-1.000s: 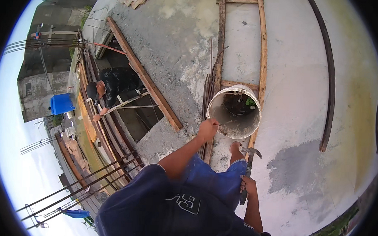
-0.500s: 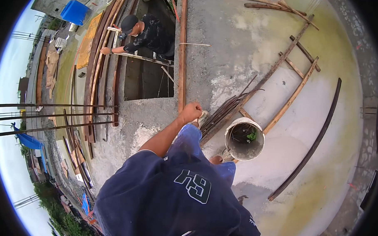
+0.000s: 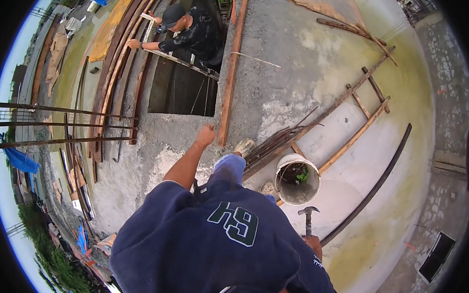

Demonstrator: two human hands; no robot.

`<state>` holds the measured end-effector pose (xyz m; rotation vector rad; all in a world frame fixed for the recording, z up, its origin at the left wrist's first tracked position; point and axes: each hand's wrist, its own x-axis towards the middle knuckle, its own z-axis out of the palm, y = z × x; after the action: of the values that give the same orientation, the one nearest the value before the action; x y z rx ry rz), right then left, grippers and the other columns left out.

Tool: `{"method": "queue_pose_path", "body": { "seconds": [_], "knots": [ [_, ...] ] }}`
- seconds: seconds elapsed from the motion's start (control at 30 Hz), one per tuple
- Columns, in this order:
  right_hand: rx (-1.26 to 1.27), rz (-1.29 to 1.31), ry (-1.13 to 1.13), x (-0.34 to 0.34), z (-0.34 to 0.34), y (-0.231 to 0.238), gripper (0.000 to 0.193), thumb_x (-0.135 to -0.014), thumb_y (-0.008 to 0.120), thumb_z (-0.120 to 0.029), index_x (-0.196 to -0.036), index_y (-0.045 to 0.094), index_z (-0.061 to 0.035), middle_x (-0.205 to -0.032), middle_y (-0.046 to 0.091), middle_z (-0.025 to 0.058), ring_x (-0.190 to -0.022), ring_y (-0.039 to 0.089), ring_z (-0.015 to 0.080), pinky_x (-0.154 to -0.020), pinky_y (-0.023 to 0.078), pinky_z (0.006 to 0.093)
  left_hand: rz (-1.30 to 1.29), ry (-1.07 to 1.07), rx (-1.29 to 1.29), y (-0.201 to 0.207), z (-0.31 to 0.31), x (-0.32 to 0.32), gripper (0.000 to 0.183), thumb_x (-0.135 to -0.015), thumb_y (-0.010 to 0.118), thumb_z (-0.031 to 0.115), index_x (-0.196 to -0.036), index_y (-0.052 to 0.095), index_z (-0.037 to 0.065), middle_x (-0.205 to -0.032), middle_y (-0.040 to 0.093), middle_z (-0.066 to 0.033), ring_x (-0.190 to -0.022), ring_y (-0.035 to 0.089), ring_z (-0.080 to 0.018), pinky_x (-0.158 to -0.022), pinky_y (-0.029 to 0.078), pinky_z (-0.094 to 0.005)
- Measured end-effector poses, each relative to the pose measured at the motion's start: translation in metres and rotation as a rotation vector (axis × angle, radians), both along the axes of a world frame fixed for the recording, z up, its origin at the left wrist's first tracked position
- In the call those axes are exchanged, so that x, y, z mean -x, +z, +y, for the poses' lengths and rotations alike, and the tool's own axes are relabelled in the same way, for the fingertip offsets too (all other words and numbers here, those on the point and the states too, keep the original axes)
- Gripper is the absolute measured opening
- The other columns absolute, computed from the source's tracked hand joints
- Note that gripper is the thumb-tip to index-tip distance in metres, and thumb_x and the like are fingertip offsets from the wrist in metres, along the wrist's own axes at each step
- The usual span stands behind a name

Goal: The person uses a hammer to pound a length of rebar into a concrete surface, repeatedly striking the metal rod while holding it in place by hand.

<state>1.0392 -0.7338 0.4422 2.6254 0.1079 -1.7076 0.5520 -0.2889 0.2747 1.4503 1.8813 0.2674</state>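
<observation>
A claw hammer (image 3: pixel 308 216) with a metal head stands up from my right hand (image 3: pixel 312 244), whose fingers are wrapped round its handle at my right side. My left hand (image 3: pixel 206 134) reaches forward over the concrete, fingers curled closed; whatever it may hold is hidden. Just beyond it lies the end of a long reddish-brown board (image 3: pixel 231 79), beside the square opening (image 3: pixel 187 101) in the slab. To the right of my feet stands a white bucket (image 3: pixel 298 179) with a green sprig and dark debris inside. A bundle of rusty bars (image 3: pixel 276 143) lies ahead of my shoes.
A person (image 3: pixel 194 34) in dark clothes stands in the opening on a ladder (image 3: pixel 170 56), hands at its top. A wooden ladder-like frame (image 3: pixel 348 130) and a dark curved strip (image 3: pixel 377 187) lie right. Rusty rebars (image 3: pixel 65 125) jut across the left; long boards (image 3: pixel 118 65) lie behind.
My left hand has moved left, away from my foot toward the opening. The hammer and my right hand have come into view. The person in the opening now has both hands on the ladder.
</observation>
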Motion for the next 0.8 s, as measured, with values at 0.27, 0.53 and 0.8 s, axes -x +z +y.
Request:
{"method": "queue_pose_path", "body": {
  "seconds": [0.27, 0.53, 0.8],
  "knots": [
    [-0.229, -0.022, 0.187, -0.072, 0.019, -0.064, 0.027, -0.081, 0.073, -0.018, -0.076, 0.057, 0.0035, -0.06, 0.056, 0.0077, -0.043, 0.054, 0.0183, -0.038, 0.042, 0.0351, 0.261, 0.202, 0.089, 0.006, -0.122, 0.109, 0.024, -0.079, 0.064, 0.018, -0.099, 0.074, 0.01, -0.1, 0.073, -0.0172, -0.094, 0.07, -0.0357, -0.082, 0.054, -0.0435],
    [-0.247, -0.029, 0.144, -0.079, 0.096, -0.044, 0.028, -0.08, 0.072, -0.02, -0.078, 0.058, 0.0046, -0.06, 0.057, 0.0093, -0.044, 0.057, 0.0199, -0.042, 0.046, 0.0356, 0.426, -0.046, 0.279, -0.06, -0.158, 0.131, 0.02, -0.081, 0.067, 0.014, -0.098, 0.074, 0.005, -0.094, 0.074, -0.0163, -0.089, 0.072, -0.0299, -0.081, 0.056, -0.0391],
    [-0.08, -0.059, 0.166, -0.08, 0.203, -0.041, 0.026, -0.08, 0.072, -0.018, -0.077, 0.058, 0.0032, -0.058, 0.057, 0.0084, -0.043, 0.056, 0.019, -0.042, 0.045, 0.0346, 1.037, -0.402, 0.197, -0.048, 0.041, 0.162, 0.017, -0.082, 0.069, 0.01, -0.098, 0.073, 0.011, -0.085, 0.073, -0.009, -0.073, 0.072, -0.0215, -0.062, 0.057, -0.033]
  ]
}}
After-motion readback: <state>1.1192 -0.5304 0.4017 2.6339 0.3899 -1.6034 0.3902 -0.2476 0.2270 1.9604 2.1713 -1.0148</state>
